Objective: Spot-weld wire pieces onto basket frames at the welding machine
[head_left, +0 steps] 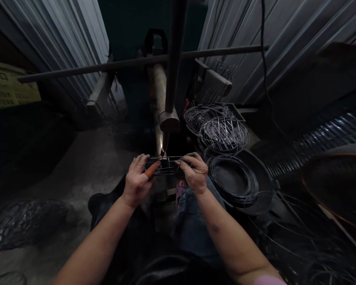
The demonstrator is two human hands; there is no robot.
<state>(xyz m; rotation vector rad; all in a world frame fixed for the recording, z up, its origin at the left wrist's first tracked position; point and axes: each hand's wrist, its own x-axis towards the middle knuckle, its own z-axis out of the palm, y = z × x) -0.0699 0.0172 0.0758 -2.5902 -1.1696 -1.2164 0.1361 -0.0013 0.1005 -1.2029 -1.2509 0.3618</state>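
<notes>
Between my two hands is a round wire rack [169, 171], held nearly level at the tip of a spot welding machine's electrodes [163, 152]. My left hand [138, 178] pinches the rack's left side, and an orange finger cover [152, 169] is on its thumb. On the opposite side my right hand [195, 170] grips the rack with thumb and fingers closed. A small reddish glow shows where the upper electrode meets the wire. The rack's far edge is partly hidden by the machine's lower arm [160, 87].
To the right, several finished-looking wire grids [224, 134] are piled up. Nearer me, wire rings [234, 180] lie in a dark round basin [265, 194]. A long horizontal bar [106, 66] crosses ahead. Tangled wire [29, 221] lies on the floor at left, below a yellow crate [13, 85].
</notes>
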